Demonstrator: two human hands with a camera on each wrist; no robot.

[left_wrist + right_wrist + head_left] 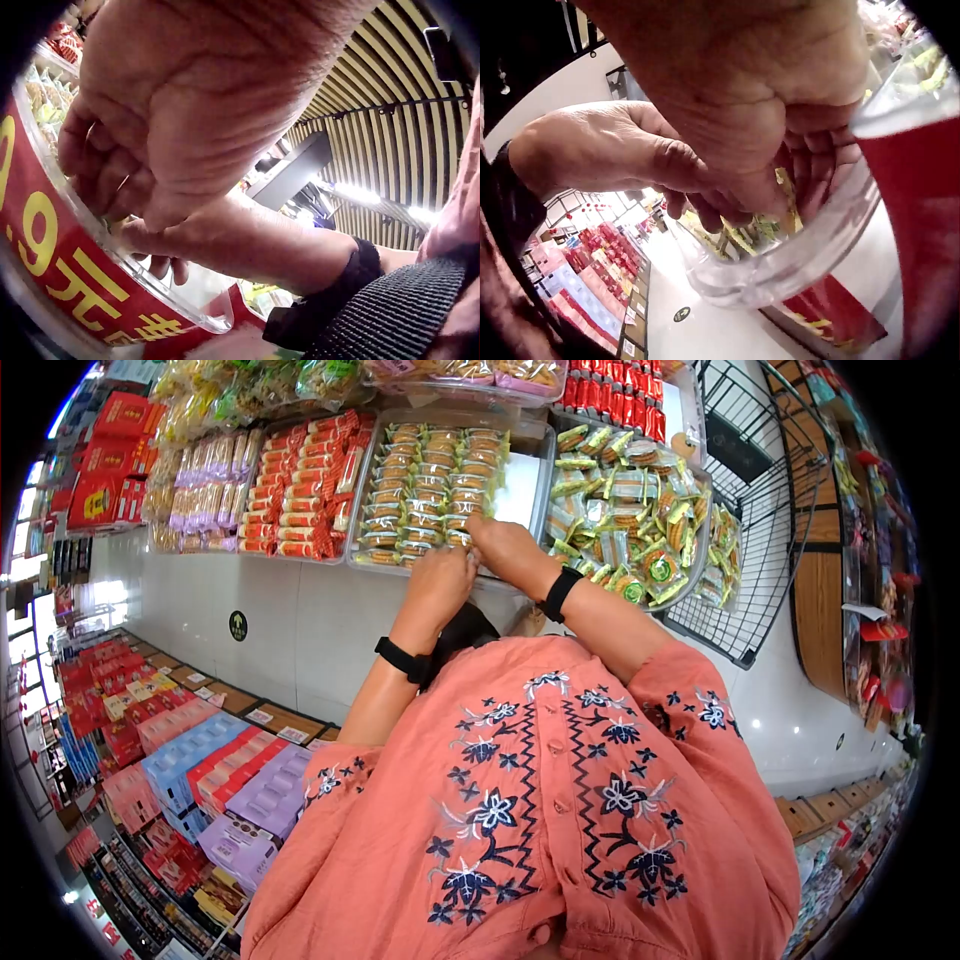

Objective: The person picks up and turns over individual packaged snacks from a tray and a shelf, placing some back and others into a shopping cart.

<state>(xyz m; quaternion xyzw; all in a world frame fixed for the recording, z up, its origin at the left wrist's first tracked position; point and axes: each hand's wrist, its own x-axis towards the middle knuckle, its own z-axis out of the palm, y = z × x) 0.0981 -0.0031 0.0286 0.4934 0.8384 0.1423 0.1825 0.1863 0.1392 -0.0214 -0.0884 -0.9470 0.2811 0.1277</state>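
Rows of wrapped biscuit packets (430, 485) fill most of a clear plastic bin (357, 545). At its near right corner my two hands meet, close over the rim. My right hand (510, 550) has its fingers curled around a yellow-green biscuit packet (784, 199), pinched by the thumb in the right wrist view. My left hand (440, 578) is beside it, fingers bent down into the bin among the packets; I cannot tell whether they grip one. In the left wrist view, the left palm hides much of the bin's contents.
To the right stands a bin of loosely heaped green-and-yellow packets (640, 510), with a wire cart (750, 600) beyond. Red-wrapped snacks (305, 485) stand in rows at the left. A red price strip (56, 259) runs along the bin front. Boxed goods (220, 760) fill shelves behind.
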